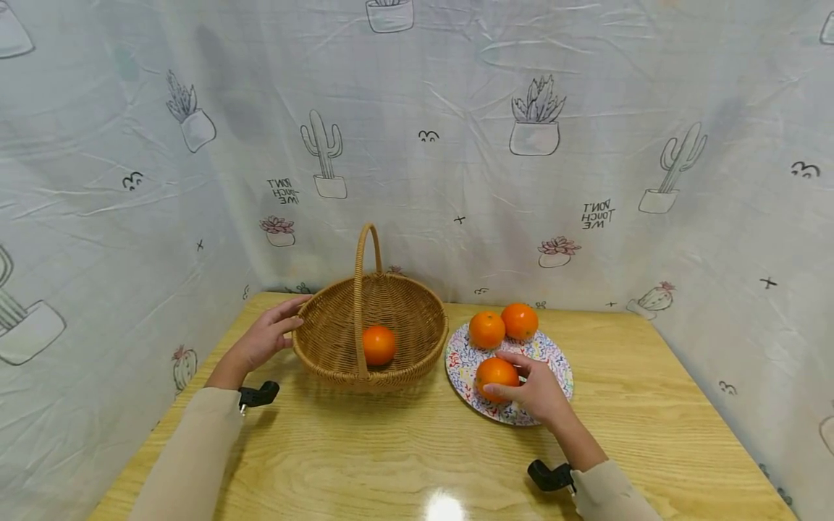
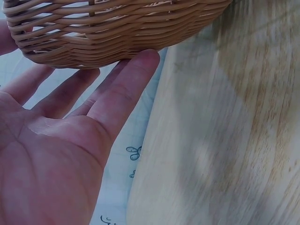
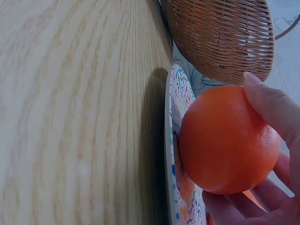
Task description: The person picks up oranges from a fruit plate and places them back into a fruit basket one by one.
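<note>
A brown wicker basket with a tall arched handle stands left of centre on the table, one orange inside. My left hand touches its left side with mostly straight fingers; the left wrist view shows fingers against the outer weave. On the right, a round patterned plate bears several oranges. My right hand holds the nearest orange between thumb and fingers, low over the plate or touching it. Two more oranges, a left one and a right one, sit at the plate's back edge.
The wooden table runs to a back wall draped in a light cloth printed with potted plants. The same cloth hangs at both sides. Tan sleeves and a black wrist device are on the arms.
</note>
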The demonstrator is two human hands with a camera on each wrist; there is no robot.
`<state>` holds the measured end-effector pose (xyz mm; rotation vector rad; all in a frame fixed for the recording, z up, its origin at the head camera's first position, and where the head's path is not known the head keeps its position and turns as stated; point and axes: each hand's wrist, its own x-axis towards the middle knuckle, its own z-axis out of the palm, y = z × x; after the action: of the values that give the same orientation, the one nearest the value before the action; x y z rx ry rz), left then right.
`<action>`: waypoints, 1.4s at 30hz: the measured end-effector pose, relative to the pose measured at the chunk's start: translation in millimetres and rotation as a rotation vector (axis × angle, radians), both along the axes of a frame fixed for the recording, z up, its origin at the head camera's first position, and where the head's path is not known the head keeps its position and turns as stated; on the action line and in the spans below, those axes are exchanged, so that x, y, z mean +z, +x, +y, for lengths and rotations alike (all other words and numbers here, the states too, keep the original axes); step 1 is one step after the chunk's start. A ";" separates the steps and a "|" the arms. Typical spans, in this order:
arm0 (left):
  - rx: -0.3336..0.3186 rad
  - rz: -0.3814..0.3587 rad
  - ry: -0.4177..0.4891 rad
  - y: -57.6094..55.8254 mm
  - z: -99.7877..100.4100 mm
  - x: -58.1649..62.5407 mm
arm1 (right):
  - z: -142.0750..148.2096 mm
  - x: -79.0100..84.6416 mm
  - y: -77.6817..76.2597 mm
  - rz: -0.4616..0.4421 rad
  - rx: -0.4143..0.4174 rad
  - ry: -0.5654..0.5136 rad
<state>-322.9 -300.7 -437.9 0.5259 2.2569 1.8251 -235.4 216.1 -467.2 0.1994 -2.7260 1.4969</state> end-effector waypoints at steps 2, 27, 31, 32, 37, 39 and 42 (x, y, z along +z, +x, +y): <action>0.005 0.000 -0.004 -0.4 -0.2 -0.3 | -0.3 0.5 0.3 -0.003 -0.001 0.000; 0.013 -0.005 -0.017 0.0 1.3 -1.3 | 1.7 0.9 -2.2 -0.052 -0.014 0.035; 0.013 -0.001 -0.031 0.9 0.6 -1.3 | 0.8 1.5 -0.7 -0.037 -0.010 0.047; 0.014 0.000 -0.034 1.0 0.5 -1.2 | 0.8 1.5 -0.4 -0.032 -0.010 0.051; 0.014 -0.006 -0.033 1.1 0.5 -0.4 | 0.7 3.5 0.1 -0.019 0.004 0.059; 0.014 -0.009 -0.031 1.1 0.6 -0.1 | 0.6 4.1 0.0 -0.017 0.016 0.068; 0.013 -0.012 -0.026 1.0 0.3 -0.1 | 0.5 4.2 -0.6 -0.011 0.033 0.083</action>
<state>-321.9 -300.4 -438.0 0.4961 2.2785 1.7974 -235.9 216.6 -463.0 0.2401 -2.8097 1.3977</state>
